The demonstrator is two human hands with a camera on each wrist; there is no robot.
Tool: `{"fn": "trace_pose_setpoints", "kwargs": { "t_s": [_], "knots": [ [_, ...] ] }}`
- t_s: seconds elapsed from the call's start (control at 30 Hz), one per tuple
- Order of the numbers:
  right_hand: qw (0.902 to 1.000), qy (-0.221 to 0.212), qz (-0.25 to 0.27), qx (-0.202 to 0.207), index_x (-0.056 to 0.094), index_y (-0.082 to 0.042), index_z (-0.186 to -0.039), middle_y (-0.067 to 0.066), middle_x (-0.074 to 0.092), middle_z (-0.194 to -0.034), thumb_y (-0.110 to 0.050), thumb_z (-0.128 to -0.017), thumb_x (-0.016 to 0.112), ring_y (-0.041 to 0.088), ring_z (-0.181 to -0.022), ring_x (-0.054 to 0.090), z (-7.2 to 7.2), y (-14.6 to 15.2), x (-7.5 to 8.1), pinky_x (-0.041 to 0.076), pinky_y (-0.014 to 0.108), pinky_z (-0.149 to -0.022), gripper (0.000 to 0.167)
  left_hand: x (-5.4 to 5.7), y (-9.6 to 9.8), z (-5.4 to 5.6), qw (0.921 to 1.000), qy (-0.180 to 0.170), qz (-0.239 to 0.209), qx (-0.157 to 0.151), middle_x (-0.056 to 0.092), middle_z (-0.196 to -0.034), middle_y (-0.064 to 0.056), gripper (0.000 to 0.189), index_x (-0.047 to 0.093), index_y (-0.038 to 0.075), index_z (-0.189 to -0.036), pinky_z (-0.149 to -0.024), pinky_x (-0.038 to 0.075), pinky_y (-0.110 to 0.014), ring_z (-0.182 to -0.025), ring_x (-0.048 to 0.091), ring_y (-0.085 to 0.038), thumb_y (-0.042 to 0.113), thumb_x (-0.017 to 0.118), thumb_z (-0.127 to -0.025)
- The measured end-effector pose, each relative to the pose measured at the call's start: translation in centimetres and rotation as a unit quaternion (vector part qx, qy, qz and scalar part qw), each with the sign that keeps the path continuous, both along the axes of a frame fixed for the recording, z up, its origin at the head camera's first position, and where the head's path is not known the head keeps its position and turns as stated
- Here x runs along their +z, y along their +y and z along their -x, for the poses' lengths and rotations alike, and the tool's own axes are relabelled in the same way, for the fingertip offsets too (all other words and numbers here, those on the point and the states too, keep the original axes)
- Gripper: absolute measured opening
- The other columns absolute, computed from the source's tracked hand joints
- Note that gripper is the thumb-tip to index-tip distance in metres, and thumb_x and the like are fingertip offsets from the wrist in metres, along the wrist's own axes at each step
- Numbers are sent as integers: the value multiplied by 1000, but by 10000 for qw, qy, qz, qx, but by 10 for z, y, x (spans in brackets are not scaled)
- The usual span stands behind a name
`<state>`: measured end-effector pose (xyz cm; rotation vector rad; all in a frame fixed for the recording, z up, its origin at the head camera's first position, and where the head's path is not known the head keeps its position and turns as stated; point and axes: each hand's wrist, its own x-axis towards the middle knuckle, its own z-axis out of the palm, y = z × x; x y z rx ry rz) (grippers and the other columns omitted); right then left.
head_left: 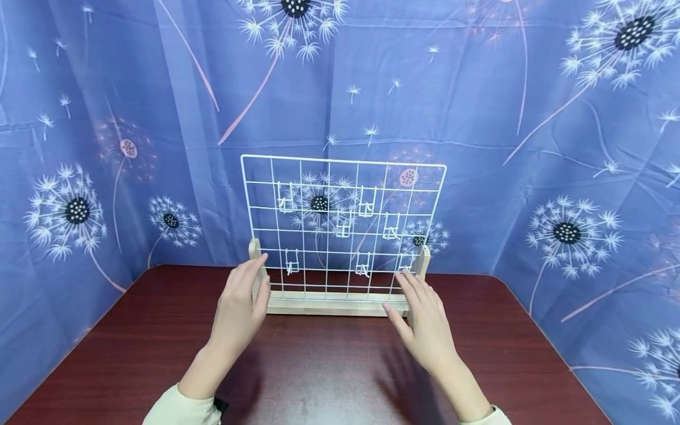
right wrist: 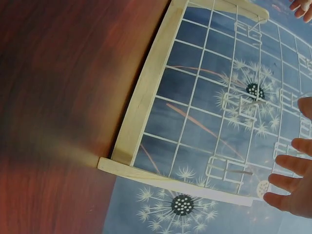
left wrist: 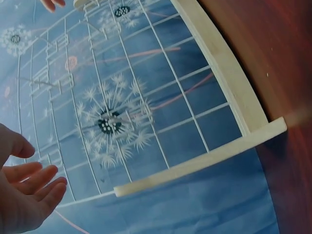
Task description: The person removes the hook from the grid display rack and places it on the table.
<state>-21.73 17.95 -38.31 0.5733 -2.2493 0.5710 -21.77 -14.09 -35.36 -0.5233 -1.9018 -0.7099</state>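
A white wire grid panel (head_left: 343,160) stands upright in a pale wooden base (head_left: 334,306) with a short post at each end. Several white wire hooks (head_left: 366,209) hang on the grid, including one at the lower left (head_left: 292,267). My left hand (head_left: 239,298) is held up in front of the left post (head_left: 254,248), fingers extended and nothing in its grasp. Near the right post (head_left: 423,262), my right hand (head_left: 425,319) has its fingers spread and loosely bent, overlapping the lower right hook in the head view. Both wrist views show the hands (left wrist: 29,190) (right wrist: 292,185) holding nothing.
The stand rests toward the back of a dark red-brown wooden table (head_left: 324,366) with angled back corners. Behind and along both sides hangs a blue curtain (head_left: 393,118) printed with dandelions; it shows through the grid.
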Motion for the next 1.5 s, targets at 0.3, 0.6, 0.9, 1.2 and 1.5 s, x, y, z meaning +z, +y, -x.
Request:
{"fn": "trace_pose_setpoints", "kwargs": {
  "t_s": [0.3,0.6,0.9,1.2,1.5],
  "knots": [
    [9959,258,783,370,49,-8,-140,16,53,-136,-8,-86,71,38,-125,47,9,7,0,36,49,-104,58,11,-12,15,9974,289,-653,-41,63,-112,-21,37,61,-6,-121,-86,47,-42,-103,58,-35,-12,60,-85],
    [9919,137,1227,310,49,-10,-140,13,54,-136,-3,-87,69,29,-125,49,13,11,-3,36,27,-104,57,14,-26,38,9898,-400,-1322,-340,62,-114,-20,34,59,-5,-124,-90,46,-19,-103,60,-32,-7,56,-91],
    [9865,94,1566,468,50,-7,-138,14,57,-129,5,-86,66,29,-115,55,22,14,-5,40,11,-96,56,15,-43,69,9423,-1612,-2424,-1656,58,-124,-25,38,50,-5,-135,-95,42,-12,-114,57,-26,-2,51,-97],
    [9764,15,2039,714,51,-2,-136,18,58,-127,11,-86,64,32,-114,55,28,13,-10,39,7,-95,54,10,-51,90,9064,-2249,-2864,-2142,54,-130,-27,38,49,-4,-136,-97,41,-12,-112,55,-2,7,50,-100],
    [9717,119,2222,793,53,9,-129,30,58,-121,21,-80,63,41,-109,57,17,0,6,39,3,-91,51,6,-55,99,8857,-2068,-3203,-2650,64,-120,-14,37,51,-6,-133,-94,47,-19,-113,58,-19,7,53,-99]
  ]
}}
